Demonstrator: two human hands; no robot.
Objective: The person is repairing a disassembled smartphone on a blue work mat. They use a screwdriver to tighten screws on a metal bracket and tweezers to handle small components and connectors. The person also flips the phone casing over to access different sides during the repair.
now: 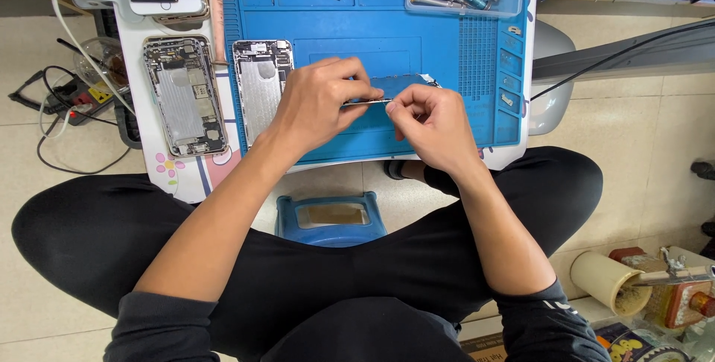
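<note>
Together we pinch a thin phone part [370, 100] edge-on between both hands over the blue mat [447, 56]: our left hand [316, 101] curls closed over its left end, our right hand [432, 127] grips its right end with fingertips. Just left lies an opened phone shell [261, 86]; farther left, another [185, 94].

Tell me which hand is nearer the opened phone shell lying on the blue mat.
Left. The left hand sits just right of the opened phone shell on the blue mat, almost touching it. The right hand is farther right, beyond the left.
</note>
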